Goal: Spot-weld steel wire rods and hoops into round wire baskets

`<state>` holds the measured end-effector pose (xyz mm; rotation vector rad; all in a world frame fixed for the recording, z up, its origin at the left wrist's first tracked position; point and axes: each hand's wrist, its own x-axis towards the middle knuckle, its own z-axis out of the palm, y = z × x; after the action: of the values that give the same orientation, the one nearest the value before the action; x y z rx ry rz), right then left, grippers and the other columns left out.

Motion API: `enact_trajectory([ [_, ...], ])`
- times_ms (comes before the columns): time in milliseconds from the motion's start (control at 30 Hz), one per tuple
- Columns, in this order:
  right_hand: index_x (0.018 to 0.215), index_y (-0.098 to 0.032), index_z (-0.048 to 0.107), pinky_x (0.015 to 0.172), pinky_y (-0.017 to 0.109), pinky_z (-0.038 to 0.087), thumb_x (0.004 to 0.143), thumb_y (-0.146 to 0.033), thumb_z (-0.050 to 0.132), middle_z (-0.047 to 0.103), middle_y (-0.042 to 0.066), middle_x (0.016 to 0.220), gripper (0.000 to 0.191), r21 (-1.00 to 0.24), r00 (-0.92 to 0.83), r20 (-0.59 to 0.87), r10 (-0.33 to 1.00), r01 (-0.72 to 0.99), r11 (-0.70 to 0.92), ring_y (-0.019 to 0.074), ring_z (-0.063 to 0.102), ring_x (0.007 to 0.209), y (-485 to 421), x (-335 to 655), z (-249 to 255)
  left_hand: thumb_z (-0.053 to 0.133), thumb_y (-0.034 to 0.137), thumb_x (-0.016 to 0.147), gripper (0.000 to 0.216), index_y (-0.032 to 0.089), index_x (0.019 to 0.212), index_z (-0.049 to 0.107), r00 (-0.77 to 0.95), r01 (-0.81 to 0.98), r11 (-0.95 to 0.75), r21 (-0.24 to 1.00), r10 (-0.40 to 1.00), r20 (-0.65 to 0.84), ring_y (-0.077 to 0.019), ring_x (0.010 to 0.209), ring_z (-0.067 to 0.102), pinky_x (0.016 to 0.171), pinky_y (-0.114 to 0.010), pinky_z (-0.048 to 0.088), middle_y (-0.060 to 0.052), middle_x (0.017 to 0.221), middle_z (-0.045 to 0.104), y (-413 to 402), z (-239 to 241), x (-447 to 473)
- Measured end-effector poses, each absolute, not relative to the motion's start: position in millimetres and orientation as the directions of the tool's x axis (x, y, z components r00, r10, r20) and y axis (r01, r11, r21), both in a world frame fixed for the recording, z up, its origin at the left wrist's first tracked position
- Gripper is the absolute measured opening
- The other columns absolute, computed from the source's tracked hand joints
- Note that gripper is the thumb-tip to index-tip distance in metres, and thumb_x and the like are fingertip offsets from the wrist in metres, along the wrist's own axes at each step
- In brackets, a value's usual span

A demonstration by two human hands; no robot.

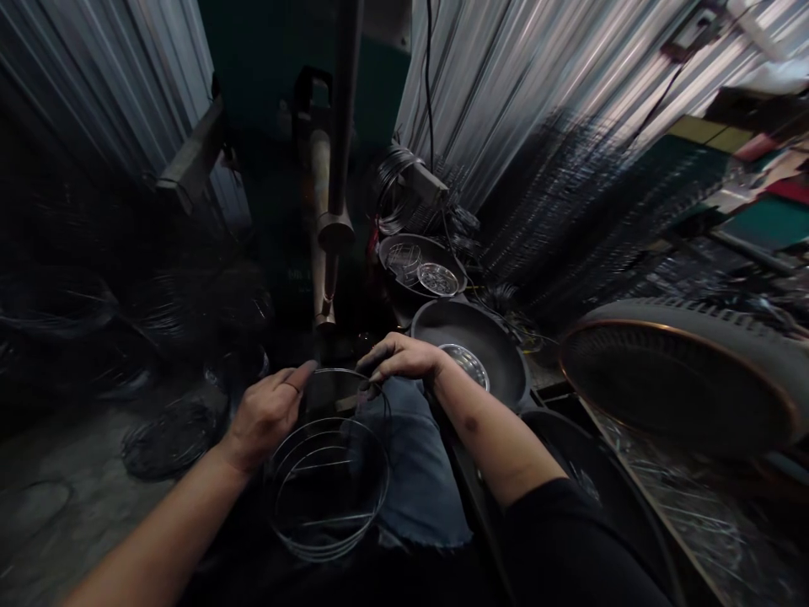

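A round wire frame [329,552], made of thin metal hoops with straight cross wires, lies over my lap. At its far side my left hand [269,413] has thumb and fingers closed on the upper hoop. Opposite it, my right hand [401,358] pinches the same hoop, its fingertips bent down beside a thin wire. Some fingertips look dark, perhaps covered; I cannot tell for sure. Just beyond both hands stand the metal rods of a machine [327,287], apart from the hoop. Whether the upper hoop joins the lower ones is hard to see.
Several dark round pans [506,346] stand to the right, with a shiny perforated disc [437,279] in the far one. A large round fan [683,379] is farther right. Wire coils [169,438] lie on the left floor. Stacked wire rods [543,194] lean on the corrugated wall.
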<state>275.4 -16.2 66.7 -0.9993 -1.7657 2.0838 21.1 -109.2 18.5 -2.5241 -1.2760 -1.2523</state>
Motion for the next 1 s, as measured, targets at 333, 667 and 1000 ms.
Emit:
enact_trajectory([
  [333, 0.088, -0.007, 0.073, 0.064, 0.032, 0.055, 0.053, -0.023, 0.082, 0.073, 0.011, 0.074, 0.039, -0.89, -0.797, -0.361, 0.484, 0.139, -0.435, 0.0185, 0.067, 0.06, -18, 278, 61, 0.049, 0.016, 0.09, 0.04, 0.017, 0.129, 0.052, 0.335, 0.735, -0.618, 0.28, 0.689, 0.643, -0.0169, 0.085, 0.067, 0.077, -0.027, 0.055, -0.009, 0.099, 0.069, -118, 26, 23],
  [667, 0.077, -0.007, 0.072, 0.051, 0.023, 0.05, 0.054, -0.018, 0.075, 0.069, 0.005, 0.063, 0.026, -0.939, -0.705, -0.319, 0.634, 0.142, -0.315, 0.0132, 0.06, 0.05, -26, 272, 59, 0.05, 0.015, 0.09, 0.039, 0.016, 0.128, 0.052, 0.36, 0.759, -0.617, 0.208, 0.664, 0.655, -0.0181, 0.085, 0.068, 0.078, -0.029, 0.055, -0.009, 0.102, 0.071, -119, 33, 25],
  [1000, 0.078, -0.01, 0.065, 0.041, 0.02, 0.045, 0.051, -0.02, 0.076, 0.063, -0.001, 0.054, 0.031, -0.919, -0.672, -0.303, 0.676, 0.018, -0.394, 0.0116, 0.056, 0.043, -39, 270, 49, 0.051, 0.022, 0.091, 0.029, 0.019, 0.118, 0.059, 0.321, 0.829, -0.532, 0.171, 0.704, 0.634, -0.0175, 0.082, 0.07, 0.073, -0.03, 0.055, -0.005, 0.101, 0.072, -130, 44, 30],
])
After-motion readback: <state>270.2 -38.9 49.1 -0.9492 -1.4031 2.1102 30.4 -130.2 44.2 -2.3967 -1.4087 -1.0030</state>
